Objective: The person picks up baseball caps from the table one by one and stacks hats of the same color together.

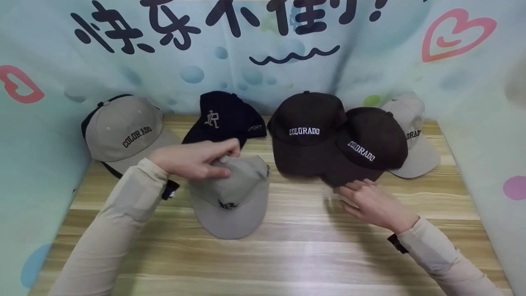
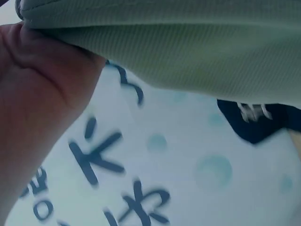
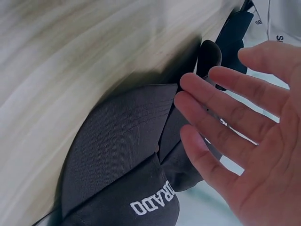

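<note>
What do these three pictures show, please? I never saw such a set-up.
There is no machine; a person works bare-handed. The big picture comes from a camera worn on the head, the other two from left and right wrist cameras. On the wooden-looking table sit, from left to right, a grey COLORADO cap, a navy cap, a dark COLORADO cap, a second dark cap and a partly hidden pale cap. The left hand holds a greenish-grey cap by its top. The right hand is at the second dark cap's brim and holds nothing.
</note>
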### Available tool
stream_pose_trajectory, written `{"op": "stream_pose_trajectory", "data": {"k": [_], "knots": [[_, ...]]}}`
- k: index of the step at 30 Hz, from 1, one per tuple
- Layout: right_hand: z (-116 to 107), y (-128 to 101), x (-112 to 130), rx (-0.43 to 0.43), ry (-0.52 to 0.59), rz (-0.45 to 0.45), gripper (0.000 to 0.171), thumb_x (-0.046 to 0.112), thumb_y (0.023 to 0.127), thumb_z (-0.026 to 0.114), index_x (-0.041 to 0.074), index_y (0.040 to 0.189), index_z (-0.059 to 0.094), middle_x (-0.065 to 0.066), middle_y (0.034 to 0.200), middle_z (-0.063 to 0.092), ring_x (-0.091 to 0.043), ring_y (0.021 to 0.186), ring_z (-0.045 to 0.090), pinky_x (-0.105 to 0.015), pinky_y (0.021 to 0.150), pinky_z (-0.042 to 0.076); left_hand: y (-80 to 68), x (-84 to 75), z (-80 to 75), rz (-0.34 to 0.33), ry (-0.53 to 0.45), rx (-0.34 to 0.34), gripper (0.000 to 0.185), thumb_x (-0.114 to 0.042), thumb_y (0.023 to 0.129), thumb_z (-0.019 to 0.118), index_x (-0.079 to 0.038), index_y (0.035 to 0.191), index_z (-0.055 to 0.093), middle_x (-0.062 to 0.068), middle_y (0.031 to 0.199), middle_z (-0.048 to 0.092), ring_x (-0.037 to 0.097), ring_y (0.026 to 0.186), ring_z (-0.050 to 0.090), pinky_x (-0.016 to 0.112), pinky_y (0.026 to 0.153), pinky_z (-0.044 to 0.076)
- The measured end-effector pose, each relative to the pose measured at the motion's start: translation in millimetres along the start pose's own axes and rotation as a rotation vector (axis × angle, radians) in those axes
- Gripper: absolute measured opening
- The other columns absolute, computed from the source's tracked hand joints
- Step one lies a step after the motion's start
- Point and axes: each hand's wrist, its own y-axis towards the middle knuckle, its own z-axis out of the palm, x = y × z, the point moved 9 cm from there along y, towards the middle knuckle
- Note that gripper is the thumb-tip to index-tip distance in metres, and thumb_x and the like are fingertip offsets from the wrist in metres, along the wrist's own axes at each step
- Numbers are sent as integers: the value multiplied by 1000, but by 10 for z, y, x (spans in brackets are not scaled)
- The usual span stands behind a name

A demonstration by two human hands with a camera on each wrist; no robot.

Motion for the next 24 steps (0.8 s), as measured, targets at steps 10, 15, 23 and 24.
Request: {"op": "stream_pose_trajectory", "data": {"k": [10, 15, 23, 24], "knots": [[9, -1, -1, 13, 6, 25, 20, 13, 83, 72, 4, 100, 67, -6, 85, 65, -23, 76, 62, -41, 70, 48, 371, 153, 53, -46, 53, -53, 23, -9, 92, 65, -7, 102, 44, 3, 82, 42, 19, 73, 44, 34, 69, 38], [2, 5, 7, 18, 19, 32, 23, 11, 82, 71, 2, 104, 67, -7, 90, 66, -24, 80, 63, -42, 73, 48, 497, 426, 51, -171, 118, -90, 24, -12, 94, 62, -3, 112, 49, 11, 95, 52, 27, 85, 49, 42, 78, 41], [-56, 63, 0, -9, 31, 41, 25, 13, 83, 71, 3, 106, 67, -6, 92, 66, -23, 82, 63, -41, 74, 49, 552, 653, 125, -259, 127, -94, 32, -13, 97, 56, -2, 127, 51, 18, 115, 54, 31, 101, 51, 46, 88, 41], [-73, 78, -6, -18, 31, 41, 25, 13, 83, 72, 4, 105, 67, -6, 91, 66, -22, 81, 63, -41, 74, 49, 544, 656, 129, -271, 125, -95, 34, -13, 97, 56, -2, 129, 50, 18, 116, 53, 31, 101, 50, 46, 88, 41]]}}
